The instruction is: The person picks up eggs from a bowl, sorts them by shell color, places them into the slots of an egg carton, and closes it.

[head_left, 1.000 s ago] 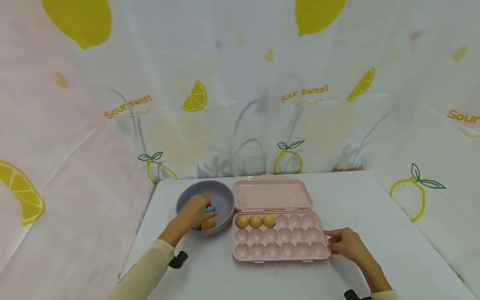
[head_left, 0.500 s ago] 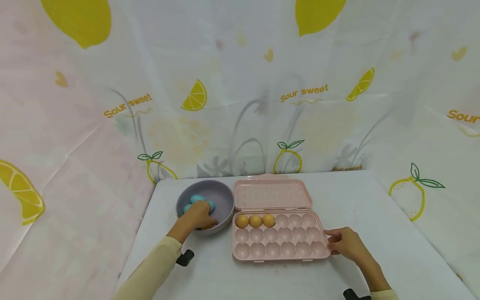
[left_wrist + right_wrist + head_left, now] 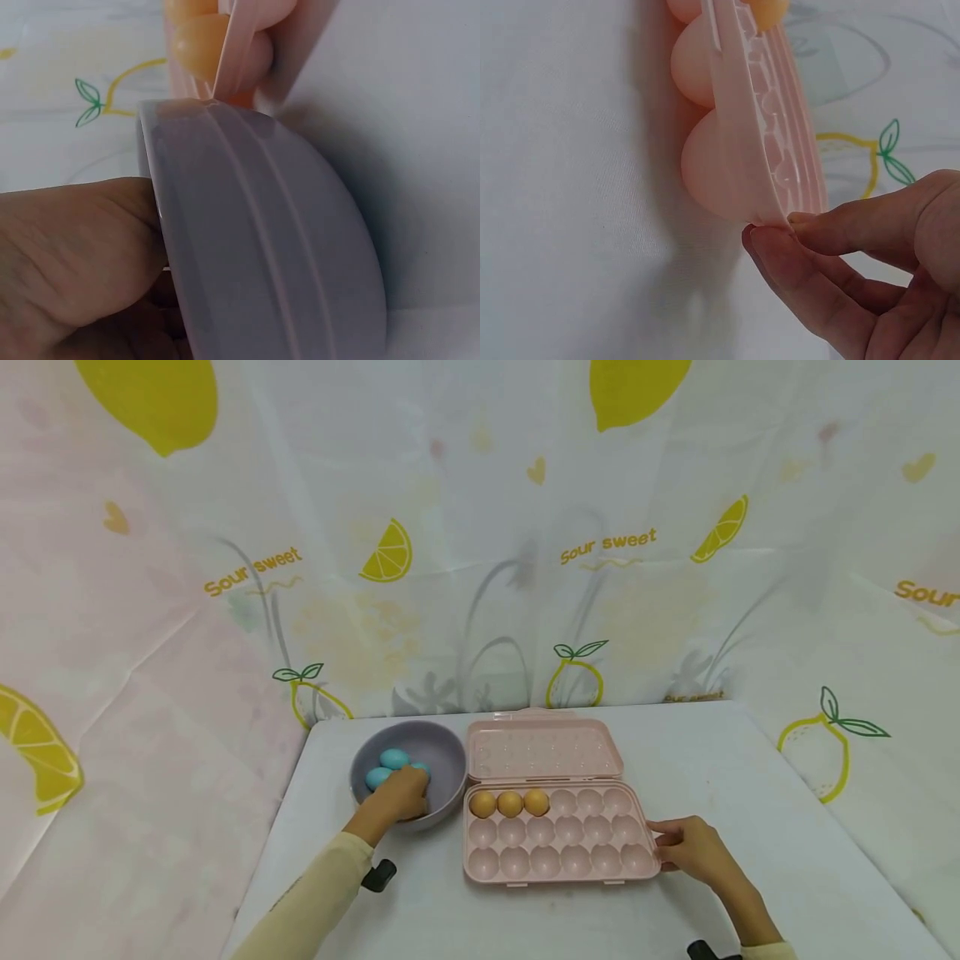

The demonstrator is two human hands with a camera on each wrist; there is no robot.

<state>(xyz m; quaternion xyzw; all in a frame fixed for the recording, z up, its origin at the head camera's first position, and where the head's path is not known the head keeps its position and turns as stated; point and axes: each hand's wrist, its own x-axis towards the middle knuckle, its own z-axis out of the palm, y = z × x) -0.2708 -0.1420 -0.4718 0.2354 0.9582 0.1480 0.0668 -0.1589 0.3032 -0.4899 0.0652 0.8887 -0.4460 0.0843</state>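
My left hand (image 3: pixel 402 793) reaches down into the grey-purple bowl (image 3: pixel 448 750), its fingertips hidden. In the left wrist view the thumb and palm lie by the bowl's rim (image 3: pixel 169 225), which covers the fingers. Blue eggs (image 3: pixel 394 759) lie in the bowl beside this hand. My right hand (image 3: pixel 693 850) pinches the right edge of the pink egg carton (image 3: pixel 558 881) between thumb and fingers, as the right wrist view also shows. Three yellow-orange eggs (image 3: pixel 510 804) fill the left cups of the carton's back row.
The carton's lid (image 3: pixel 546 749) lies folded back behind its tray. The bowl stands directly left of the carton on the white table (image 3: pixel 720 777). A lemon-print cloth (image 3: pixel 480 568) hangs behind and at the sides.
My left hand has gone lower into the bowl, and now covers the yellow-orange egg seen there before. More of the blue eggs show. The right hand keeps its hold on the carton.
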